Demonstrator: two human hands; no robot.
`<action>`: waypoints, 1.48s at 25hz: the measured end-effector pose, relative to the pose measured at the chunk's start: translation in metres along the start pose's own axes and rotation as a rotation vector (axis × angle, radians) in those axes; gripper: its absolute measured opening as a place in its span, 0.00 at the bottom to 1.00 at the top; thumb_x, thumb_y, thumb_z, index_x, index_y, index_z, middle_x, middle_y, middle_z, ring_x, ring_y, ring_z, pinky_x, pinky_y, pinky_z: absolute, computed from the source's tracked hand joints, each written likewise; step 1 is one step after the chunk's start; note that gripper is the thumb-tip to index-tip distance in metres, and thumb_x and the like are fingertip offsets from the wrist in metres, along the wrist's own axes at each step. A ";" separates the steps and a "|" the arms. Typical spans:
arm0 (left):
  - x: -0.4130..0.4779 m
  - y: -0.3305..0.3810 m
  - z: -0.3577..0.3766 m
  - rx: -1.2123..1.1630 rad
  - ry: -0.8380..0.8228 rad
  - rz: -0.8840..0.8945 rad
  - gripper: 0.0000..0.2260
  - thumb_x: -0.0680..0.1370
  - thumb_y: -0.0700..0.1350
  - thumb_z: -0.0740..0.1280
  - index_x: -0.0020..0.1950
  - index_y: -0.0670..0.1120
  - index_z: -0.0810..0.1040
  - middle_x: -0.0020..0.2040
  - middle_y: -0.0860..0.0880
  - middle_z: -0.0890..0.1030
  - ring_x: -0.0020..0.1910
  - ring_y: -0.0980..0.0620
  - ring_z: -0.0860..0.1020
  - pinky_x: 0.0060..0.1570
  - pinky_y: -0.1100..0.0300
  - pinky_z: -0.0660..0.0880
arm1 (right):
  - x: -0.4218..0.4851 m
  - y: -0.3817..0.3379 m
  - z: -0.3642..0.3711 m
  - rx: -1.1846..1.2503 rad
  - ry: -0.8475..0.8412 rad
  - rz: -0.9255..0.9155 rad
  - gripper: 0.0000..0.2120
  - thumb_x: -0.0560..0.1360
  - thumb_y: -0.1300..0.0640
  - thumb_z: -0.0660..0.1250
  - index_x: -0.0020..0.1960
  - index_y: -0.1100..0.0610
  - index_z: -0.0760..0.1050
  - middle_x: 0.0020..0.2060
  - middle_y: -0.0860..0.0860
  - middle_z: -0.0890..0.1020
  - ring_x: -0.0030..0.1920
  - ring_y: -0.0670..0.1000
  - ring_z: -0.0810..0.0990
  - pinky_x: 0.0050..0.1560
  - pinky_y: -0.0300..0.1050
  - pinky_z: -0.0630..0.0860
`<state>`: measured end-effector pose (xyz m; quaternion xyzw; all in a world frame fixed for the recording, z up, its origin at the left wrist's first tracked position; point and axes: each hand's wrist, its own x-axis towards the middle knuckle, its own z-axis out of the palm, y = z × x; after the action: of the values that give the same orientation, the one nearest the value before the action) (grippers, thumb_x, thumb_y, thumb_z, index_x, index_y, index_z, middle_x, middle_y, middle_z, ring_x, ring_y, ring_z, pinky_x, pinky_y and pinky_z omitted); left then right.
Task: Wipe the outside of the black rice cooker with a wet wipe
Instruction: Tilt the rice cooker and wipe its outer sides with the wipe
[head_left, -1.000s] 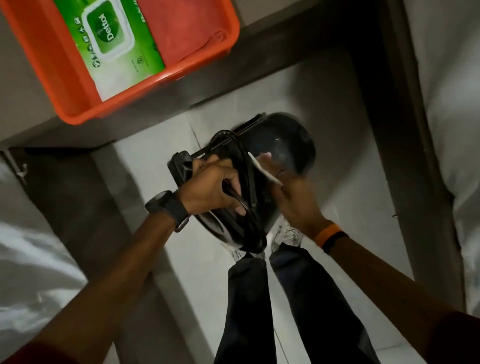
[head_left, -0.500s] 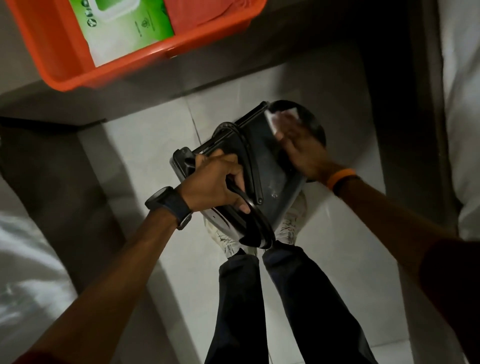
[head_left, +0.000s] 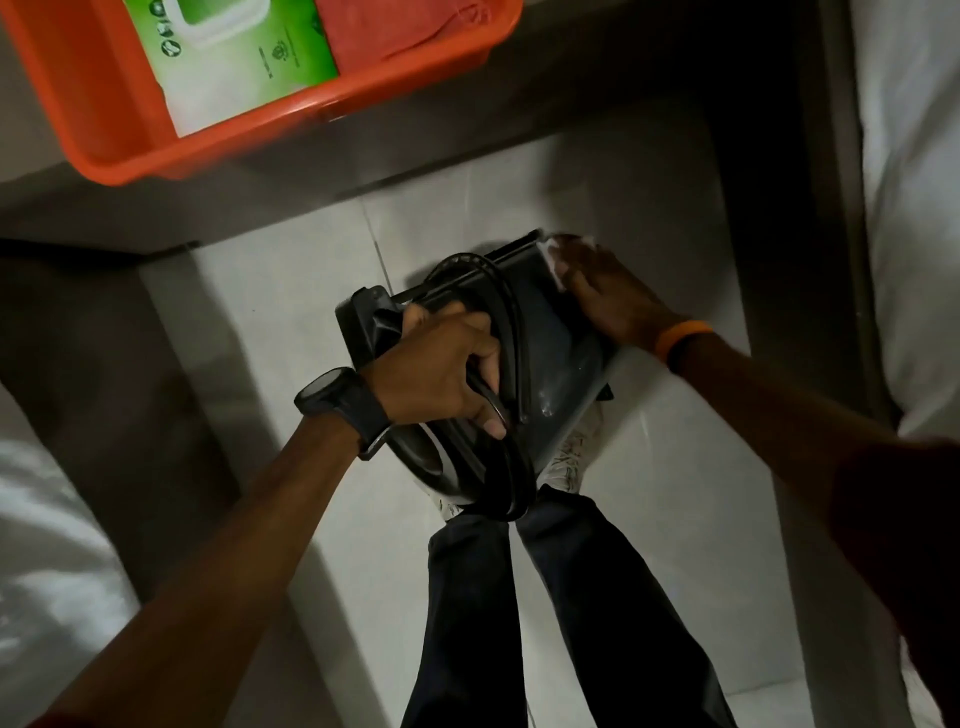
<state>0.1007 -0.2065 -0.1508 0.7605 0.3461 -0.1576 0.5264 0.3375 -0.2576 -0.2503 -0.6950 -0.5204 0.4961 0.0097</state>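
Floor (head_left: 291, 312) fills most of what we see, pale tile, with our legs (head_left: 545, 597) running down to six o'clock. At eleven o'clock an orange tray (head_left: 104, 130) sits on a grey worktop (head_left: 62, 202), a green wipe pack (head_left: 249, 57) lying inside it.

Near the middle we hold the cooker (head_left: 550, 332) in the air over our shoes, tipped on its side, well apart from the tray. Our left hand (head_left: 441, 374) has its grip closed around the cooker's handle (head_left: 514, 358), and it carries the whole weight. A black watch (head_left: 343, 400) sits on that wrist.

Our right hand (head_left: 608, 291), at about one o'clock from the left, lies flat on the cooker's dark side near its far edge, fingers spread and pressing the wipe (head_left: 566, 244) against it. Only a white corner of the wipe shows past the fingertips. An orange band (head_left: 680, 338) rings that wrist.

Risks, as we judge them: the handle looks like a swinging bail, so a hard push from the right could turn the cooker in our grip or slip it onto our feet. The wipe sits at the very edge, and one more stroke outward could carry it off the surface. Wet patches may also make the shell slick.
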 end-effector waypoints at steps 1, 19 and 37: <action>0.002 0.000 -0.006 -0.067 0.015 -0.009 0.17 0.57 0.52 0.84 0.32 0.55 0.75 0.41 0.59 0.74 0.49 0.61 0.71 0.51 0.58 0.55 | -0.028 -0.010 0.010 0.120 0.001 -0.066 0.23 0.86 0.46 0.46 0.81 0.45 0.55 0.82 0.45 0.56 0.79 0.42 0.46 0.78 0.38 0.40; 0.011 -0.060 -0.039 -0.453 0.018 -0.046 0.10 0.61 0.47 0.79 0.37 0.46 0.82 0.33 0.60 0.78 0.36 0.62 0.76 0.39 0.76 0.70 | -0.016 0.009 0.035 0.329 -0.053 0.004 0.23 0.83 0.37 0.46 0.78 0.33 0.54 0.79 0.37 0.57 0.78 0.37 0.48 0.76 0.35 0.40; 0.020 -0.066 -0.036 -0.620 0.118 -0.081 0.08 0.63 0.46 0.76 0.36 0.46 0.79 0.33 0.59 0.79 0.35 0.61 0.77 0.40 0.72 0.74 | -0.044 -0.010 0.041 0.230 0.034 -0.032 0.26 0.85 0.42 0.44 0.82 0.45 0.50 0.82 0.44 0.52 0.83 0.45 0.47 0.76 0.33 0.33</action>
<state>0.0643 -0.1531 -0.1944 0.5572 0.4377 -0.0211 0.7053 0.3034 -0.3055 -0.2357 -0.6893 -0.4709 0.5402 0.1061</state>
